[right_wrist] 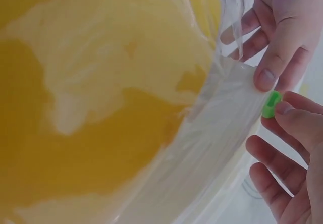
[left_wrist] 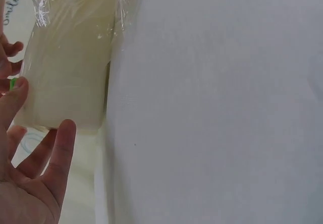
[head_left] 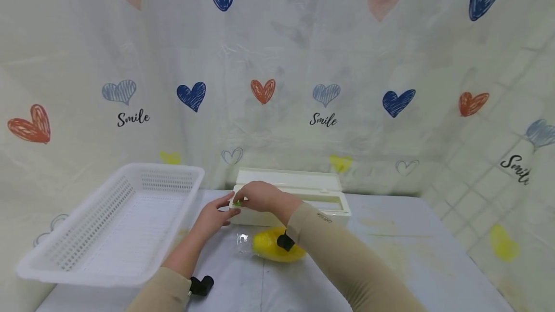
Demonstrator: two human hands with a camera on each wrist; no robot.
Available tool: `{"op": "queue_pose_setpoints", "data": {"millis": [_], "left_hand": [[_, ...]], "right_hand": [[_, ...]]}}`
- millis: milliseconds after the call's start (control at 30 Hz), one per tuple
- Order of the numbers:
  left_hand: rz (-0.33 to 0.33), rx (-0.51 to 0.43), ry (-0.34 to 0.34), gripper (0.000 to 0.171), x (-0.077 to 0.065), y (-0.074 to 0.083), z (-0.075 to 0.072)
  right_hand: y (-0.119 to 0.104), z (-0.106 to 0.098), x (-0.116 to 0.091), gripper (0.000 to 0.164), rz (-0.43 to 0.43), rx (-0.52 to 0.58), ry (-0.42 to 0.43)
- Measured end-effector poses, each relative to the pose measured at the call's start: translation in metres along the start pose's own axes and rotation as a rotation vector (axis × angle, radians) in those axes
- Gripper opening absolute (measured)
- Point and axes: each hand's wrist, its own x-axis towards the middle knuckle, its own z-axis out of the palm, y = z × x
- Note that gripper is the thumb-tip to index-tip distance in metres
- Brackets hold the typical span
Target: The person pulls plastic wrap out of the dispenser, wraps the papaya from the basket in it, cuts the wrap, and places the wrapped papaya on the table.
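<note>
A long white lidded box (head_left: 256, 217) stands near the back of the table with its lid (head_left: 288, 178) raised. My left hand (head_left: 212, 218) holds the box's left end, the thumb (right_wrist: 266, 77) on its top corner and the other fingers around the end. My right hand (head_left: 260, 195) reaches across to that same corner. There it pinches a small bright green piece (right_wrist: 271, 104) between thumb and forefinger. In front of the box lies a yellow oblong thing (head_left: 270, 245) in clear plastic film (head_left: 244, 243); the right forearm partly hides it.
A white plastic basket (head_left: 197, 182) with perforated sides stands to the left, near the left forearm. A white cloth (head_left: 390, 244) covers the table. A curtain printed with hearts (head_left: 277, 52) hangs directly behind the box. Black wrist cameras show under both forearms.
</note>
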Motion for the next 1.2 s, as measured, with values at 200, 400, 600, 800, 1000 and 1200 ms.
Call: {"op": "queue_pose_setpoints", "data": {"millis": [200, 400, 600, 800, 1000, 1200], "left_hand": [[-0.013, -0.013, 0.003, 0.068, -0.001, 0.001, 0.001], [-0.016, 0.017, 0.013, 0.068, -0.002, 0.002, -0.002], [-0.013, 0.018, -0.001, 0.067, -0.001, 0.004, -0.001], [0.0, 0.006, -0.001, 0.067, 0.0, 0.006, 0.002], [-0.018, 0.043, 0.003, 0.07, -0.001, 0.009, 0.001], [-0.029, 0.044, 0.007, 0.07, -0.002, 0.008, 0.001]], "right_hand": [[0.001, 0.0, 0.001, 0.028, 0.006, -0.022, -0.012], [-0.001, 0.0, 0.003, 0.026, 0.0, -0.052, -0.004], [0.001, 0.001, 0.002, 0.022, 0.02, -0.071, 0.022], [0.006, 0.001, -0.003, 0.018, -0.006, -0.083, 0.051], [0.015, -0.003, -0.018, 0.016, -0.013, -0.067, 0.065], [0.023, -0.001, -0.028, 0.017, 0.014, -0.026, 0.043]]}}
